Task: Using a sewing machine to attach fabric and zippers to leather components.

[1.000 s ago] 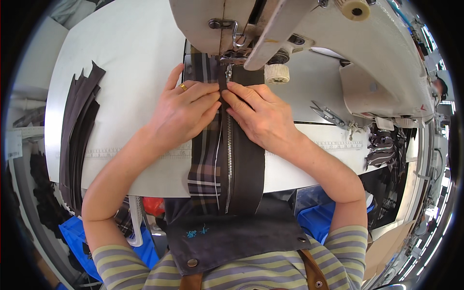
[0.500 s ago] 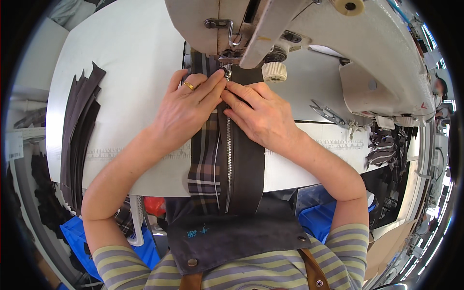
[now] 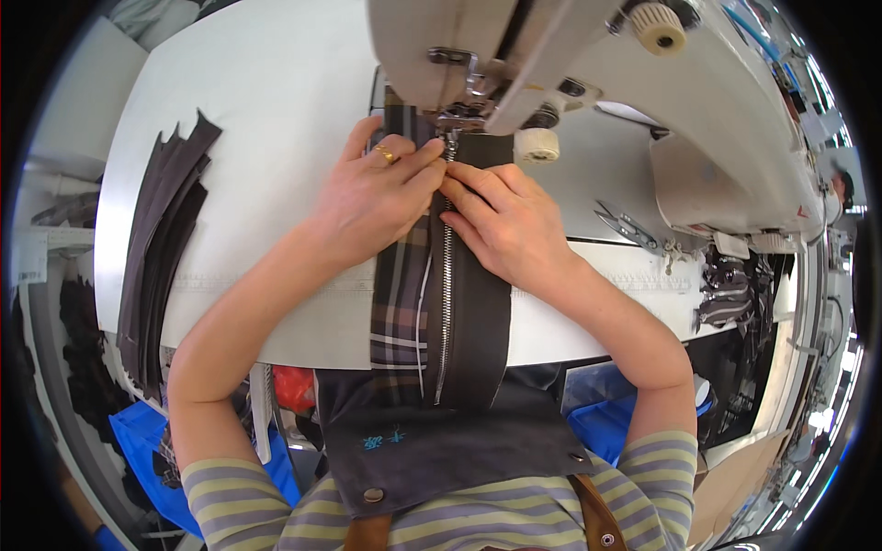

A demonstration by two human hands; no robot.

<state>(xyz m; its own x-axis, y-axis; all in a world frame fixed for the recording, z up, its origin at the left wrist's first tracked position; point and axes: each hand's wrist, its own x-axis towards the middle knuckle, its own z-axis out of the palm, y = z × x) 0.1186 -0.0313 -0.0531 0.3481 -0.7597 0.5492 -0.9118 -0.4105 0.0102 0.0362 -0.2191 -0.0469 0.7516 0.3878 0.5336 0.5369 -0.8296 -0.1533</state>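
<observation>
A metal-toothed zipper [image 3: 447,303] on dark tape runs lengthwise toward me, between plaid cloth [image 3: 397,317] on its left and a dark fabric strip [image 3: 482,344] on its right. Its far end lies under the presser foot [image 3: 449,140] of a sewing machine [image 3: 413,55]. My left hand [image 3: 390,188], with a gold ring, lies over the plaid cloth, its leading fingertips closed at the zipper just before the foot. Beside it, my right hand [image 3: 510,220] rests on the dark strip, fingers bent and gripping the zipper's edge. Both thumbs are partly or wholly hidden.
Dark cut pieces [image 3: 161,248] lie stacked at the table's left. Thread snips [image 3: 627,228] rest to the right, near bundled zippers [image 3: 726,289]. A ruler scale [image 3: 606,283] runs across the white table [image 3: 248,119]. Blue bins [image 3: 152,459] stand below.
The whole view has shifted, so machine and cloth appear farther right. Both hands keep their hold by the presser foot, with little visible movement against the cloth.
</observation>
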